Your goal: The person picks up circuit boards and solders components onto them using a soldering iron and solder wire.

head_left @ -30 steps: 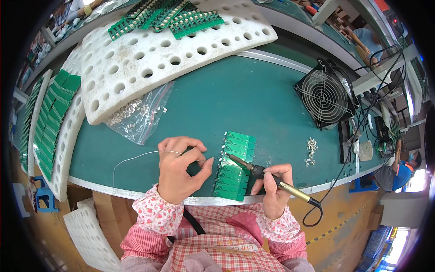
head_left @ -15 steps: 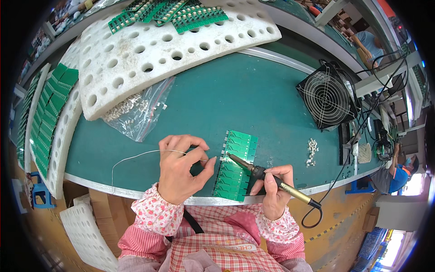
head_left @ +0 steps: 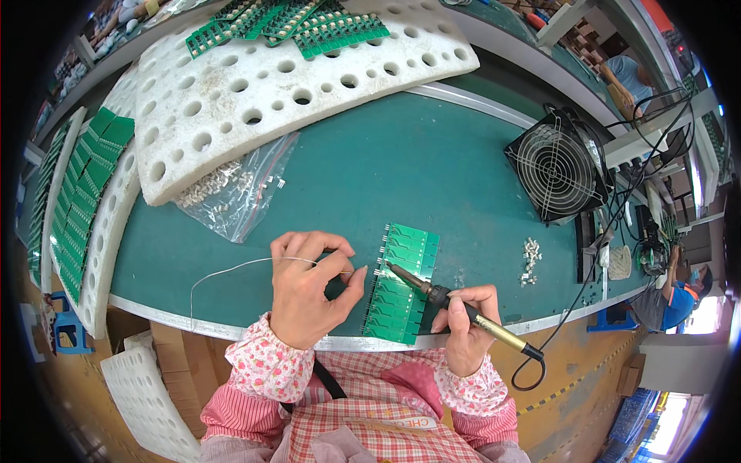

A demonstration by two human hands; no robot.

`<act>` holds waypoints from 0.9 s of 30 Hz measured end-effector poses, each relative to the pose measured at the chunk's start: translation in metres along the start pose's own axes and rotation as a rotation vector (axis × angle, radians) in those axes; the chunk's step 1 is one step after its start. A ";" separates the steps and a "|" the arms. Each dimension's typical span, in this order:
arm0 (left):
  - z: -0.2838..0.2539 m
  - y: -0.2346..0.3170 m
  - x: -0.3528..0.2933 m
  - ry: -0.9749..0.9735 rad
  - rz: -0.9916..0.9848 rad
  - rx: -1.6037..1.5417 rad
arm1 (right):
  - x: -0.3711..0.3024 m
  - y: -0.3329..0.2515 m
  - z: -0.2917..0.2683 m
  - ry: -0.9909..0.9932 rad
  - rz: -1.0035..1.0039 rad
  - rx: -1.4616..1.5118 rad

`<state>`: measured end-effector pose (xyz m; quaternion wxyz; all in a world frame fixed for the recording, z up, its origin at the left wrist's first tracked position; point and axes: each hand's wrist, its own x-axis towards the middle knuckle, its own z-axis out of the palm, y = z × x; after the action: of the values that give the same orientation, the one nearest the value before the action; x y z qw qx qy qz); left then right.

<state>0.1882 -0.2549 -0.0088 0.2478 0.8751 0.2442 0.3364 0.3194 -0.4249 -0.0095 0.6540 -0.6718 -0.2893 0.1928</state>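
Note:
A green circuit board panel point(head_left: 397, 297) lies on the green mat by the table's front edge, with pins along its left side. Between thumb and finger, my left hand point(head_left: 311, 285) pinches a thin solder wire point(head_left: 231, 268), whose long tail curves away to the left. The wire's short end points at the panel's left edge. My right hand point(head_left: 467, 320) grips a soldering iron point(head_left: 440, 295) by its dark and gold handle. The iron's tip is at the upper left part of the panel, near the pin row; whether it touches a pin is too small to tell.
White foam slabs point(head_left: 270, 92) with holes carry stacked green boards point(head_left: 340, 35). A clear bag of small white connectors point(head_left: 239, 189) sits beside the foam. To the right are a black fan point(head_left: 557, 166), loose white connectors point(head_left: 530, 261) and hanging cables. Another person point(head_left: 671, 297) is at far right.
Almost nothing differs. Both hands, the solder wire and the iron hold nearly the same places, with only a very slight shift of the view.

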 end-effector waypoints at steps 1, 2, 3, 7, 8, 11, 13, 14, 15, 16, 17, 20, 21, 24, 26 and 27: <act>0.000 0.000 0.000 0.005 -0.002 0.004 | 0.000 0.000 0.000 -0.003 -0.008 0.006; -0.001 0.000 0.000 0.006 -0.002 0.005 | -0.001 0.001 0.000 -0.004 -0.008 0.007; -0.001 0.000 0.000 0.010 -0.002 0.001 | -0.002 0.001 0.000 0.026 -0.006 0.022; 0.000 0.000 0.000 0.008 0.001 -0.014 | -0.002 0.000 0.000 0.056 0.010 0.062; 0.000 0.001 0.001 0.008 0.001 -0.013 | -0.002 -0.001 0.001 0.056 0.010 0.062; 0.001 0.001 0.001 0.009 0.014 -0.017 | -0.001 -0.003 0.001 0.043 0.032 0.046; 0.002 0.001 0.000 0.006 0.012 -0.018 | 0.000 -0.003 0.002 0.015 0.029 0.036; 0.002 0.001 0.001 0.006 0.011 -0.018 | 0.000 -0.002 0.002 0.015 0.030 0.036; 0.002 0.001 0.001 0.006 0.009 -0.019 | 0.000 -0.002 0.001 0.009 0.029 0.035; 0.002 0.002 0.002 0.006 0.006 -0.020 | 0.000 -0.001 0.001 0.003 0.029 0.033; 0.002 0.002 0.001 0.006 0.006 -0.020 | 0.000 -0.002 0.001 0.002 0.028 0.033; 0.002 0.001 0.001 0.010 0.016 -0.020 | 0.000 -0.003 0.001 0.003 0.036 0.029; 0.002 0.001 0.001 0.010 0.016 -0.020 | 0.000 -0.003 0.000 -0.003 0.043 0.025; 0.002 0.002 0.001 0.006 0.017 -0.018 | 0.000 -0.003 0.001 -0.002 0.053 0.026; 0.002 0.002 0.001 0.002 0.019 -0.017 | 0.000 -0.003 0.001 0.006 0.055 0.031; 0.002 0.002 0.001 0.001 0.021 -0.015 | 0.000 -0.002 0.001 0.000 0.043 0.018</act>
<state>0.1907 -0.2564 -0.0091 0.2507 0.8756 0.2325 0.3412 0.3186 -0.4241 -0.0074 0.6557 -0.6721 -0.2730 0.2093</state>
